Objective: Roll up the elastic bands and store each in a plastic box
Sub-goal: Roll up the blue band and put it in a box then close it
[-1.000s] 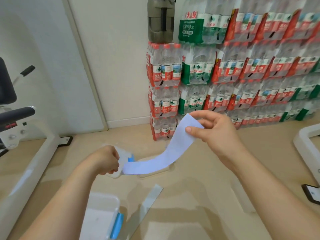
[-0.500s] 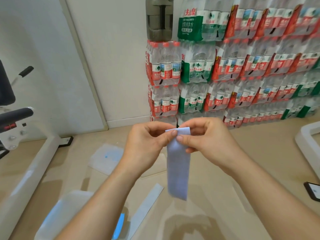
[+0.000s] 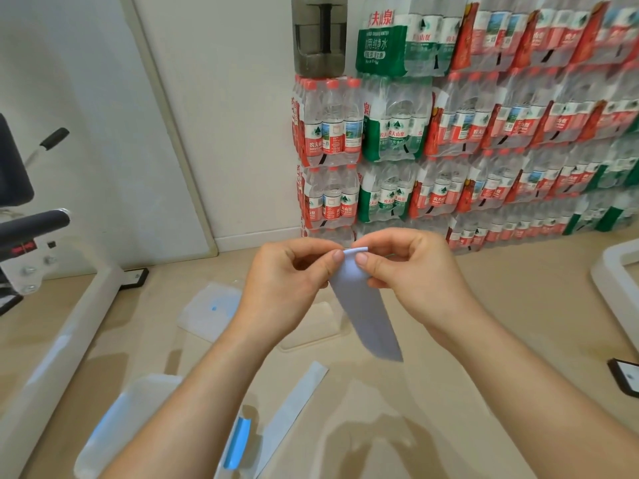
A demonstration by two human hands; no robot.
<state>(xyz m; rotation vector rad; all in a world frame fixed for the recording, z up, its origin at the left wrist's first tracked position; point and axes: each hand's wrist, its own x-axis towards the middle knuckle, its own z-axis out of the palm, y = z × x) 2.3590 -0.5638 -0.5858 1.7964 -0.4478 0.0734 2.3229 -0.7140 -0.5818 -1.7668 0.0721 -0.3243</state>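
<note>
- Head view: we hold a pale blue elastic band up by its top end, between both hands, above the floor in the middle of the scene.
- Our left hand pinches the band's top left edge between thumb and forefinger, and the other fingers are curled.
- Our right hand pinches the top right edge, where the end is turned over into a small fold.
- Below our hands the band hangs loose, slanting down to the right.
- A second elastic band lies flat on the floor, nearer to us.
- An open plastic box with a blue clasp sits near left, partly behind our left forearm.
- A clear lid lies on the floor farther left.
- Shrink-wrapped packs of water bottles are stacked against the far wall.
</note>
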